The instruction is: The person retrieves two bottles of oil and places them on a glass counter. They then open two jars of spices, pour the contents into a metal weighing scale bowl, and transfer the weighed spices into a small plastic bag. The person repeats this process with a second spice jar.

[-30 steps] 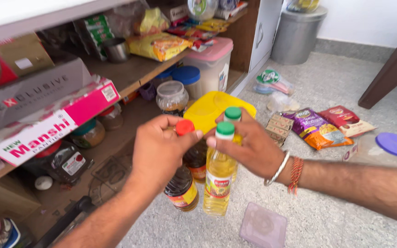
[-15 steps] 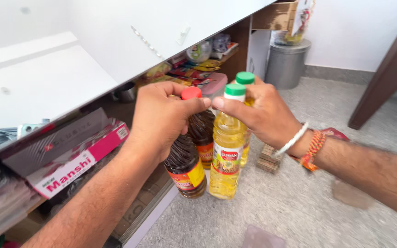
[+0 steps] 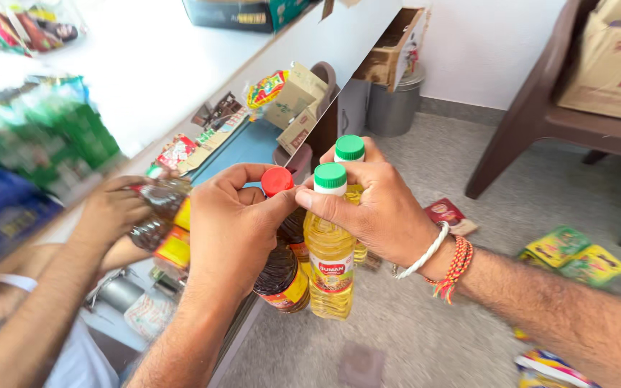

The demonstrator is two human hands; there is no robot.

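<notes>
At frame centre, four bottles: two dark (image 3: 282, 276), two yellow (image 3: 330, 269). Left hand (image 3: 235, 226) clamps the dark necks; right hand (image 3: 375, 205) clamps the yellow necks.

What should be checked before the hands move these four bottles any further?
1. Left hand grip on the two dark bottles by the necks: ok.
2. Right hand grip on the two yellow oil bottles: ok.
3. Red cap and green caps in place: ok.
4. Bottles hang upright: ok.
5. Space to the left: not ok, another person's hand holds a tilted dark bottle close by.
6. Counter top room: cannot tell.
</notes>
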